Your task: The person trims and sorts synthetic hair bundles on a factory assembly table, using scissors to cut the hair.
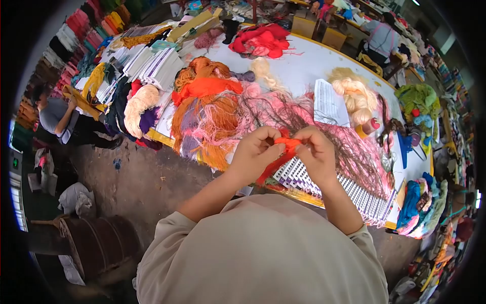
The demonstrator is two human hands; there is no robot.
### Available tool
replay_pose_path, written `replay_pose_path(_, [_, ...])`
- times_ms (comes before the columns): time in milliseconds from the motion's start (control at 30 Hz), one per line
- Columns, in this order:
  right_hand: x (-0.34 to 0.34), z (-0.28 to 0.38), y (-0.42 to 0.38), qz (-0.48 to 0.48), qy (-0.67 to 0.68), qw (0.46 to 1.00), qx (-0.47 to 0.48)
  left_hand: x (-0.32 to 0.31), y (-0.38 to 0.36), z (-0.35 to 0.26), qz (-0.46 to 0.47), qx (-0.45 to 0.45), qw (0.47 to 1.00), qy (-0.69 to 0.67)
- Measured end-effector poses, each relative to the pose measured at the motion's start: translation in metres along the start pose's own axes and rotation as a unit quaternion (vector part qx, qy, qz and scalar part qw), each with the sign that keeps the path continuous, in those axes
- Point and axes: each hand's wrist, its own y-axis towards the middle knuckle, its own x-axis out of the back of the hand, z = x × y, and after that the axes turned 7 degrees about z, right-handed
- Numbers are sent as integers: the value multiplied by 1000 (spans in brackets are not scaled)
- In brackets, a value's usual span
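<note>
Between my two hands is a bunch of bright orange-red yarn (288,144), held just above the table's near edge. My left hand (257,153) pinches it from the left, thumb against fingers. From the right, my right hand (316,154) grips the same yarn with bent fingers. A red length of it hangs down below the left hand. Under and behind the hands lie loose pink and brown threads (283,109). A row of white cards with dark printed marks (349,190) runs along the near edge, partly covered by threads.
Left of my hands lies a heap of orange and rust yarn (205,101). Stacked printed cards (162,66), red yarn (260,40), cream skeins (354,96) and a white paper sheet (329,104) share the table. Two people work nearby. A brown drum (101,243) stands on the floor.
</note>
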Motion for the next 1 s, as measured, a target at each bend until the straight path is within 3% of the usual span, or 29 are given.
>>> replay_pose_path(33, [-6, -8, -2, -37, 210, 975, -58, -3, 2, -2, -19, -9, 1000, -24])
replay_pose_path(67, [-11, -12, -3, -73, 409, 903, -114, -5, 3, -4, -37, -18, 998, -48])
replay_pose_path(100, [-15, -13, -4, -91, 518, 841, -128, -3, 4, -3, -37, -18, 998, -47])
replay_pose_path(133, [-18, -8, -1, -91, 518, 841, -127, -1, 6, 0, -34, 0, 994, -108])
replay_pose_path(200, [-21, 4, 4, -105, 641, 724, -231, 0, 9, 0, -30, 19, 985, -168])
replay_pose_path(233, [-20, 3, 3, -106, 642, 724, -230, -1, 10, -1, -43, 8, 976, -214])
replay_pose_path(333, [-14, -4, -2, -91, 337, 929, -121, -2, 13, -4, -59, -11, 970, -237])
replay_pose_path(367, [-8, -3, 5, -102, 79, 992, 4, -3, 13, -7, -51, 2, 971, -233])
replay_pose_path(433, [5, 13, 10, -64, -225, 967, 99, -4, 14, -7, -41, 21, 973, -227])
replay_pose_path(467, [5, 9, 8, -69, -223, 968, 95, -3, 16, -7, -17, 39, 974, -224])
replay_pose_path(533, [-4, -8, 2, -105, -13, 994, -42, 0, 20, -11, 11, 60, 974, -218])
replay_pose_path(567, [-7, -15, 1, -130, 265, 946, -136, 1, 21, -16, -2, 55, 984, -169])
replay_pose_path(667, [0, -37, -2, -101, 519, 823, -205, 9, 26, -25, -12, 57, 993, -105])
replay_pose_path(733, [2, -49, -2, -98, 387, 897, -190, 14, 32, -34, 39, 92, 994, -39])
replay_pose_path(767, [7, -35, 0, -118, 364, 906, -183, 14, 34, -37, 39, 95, 994, -36])
replay_pose_path(867, [15, -12, 9, -8, 342, 935, -91, 12, 40, -36, 66, 108, 989, 82])
replay_pose_path(933, [5, -11, 12, -7, 189, 980, -68, 9, 46, -27, 72, 61, 993, 77])
replay_pose_path(1000, [6, -16, 14, -17, 216, 968, -124, 11, 49, -32, 88, 85, 987, 106])
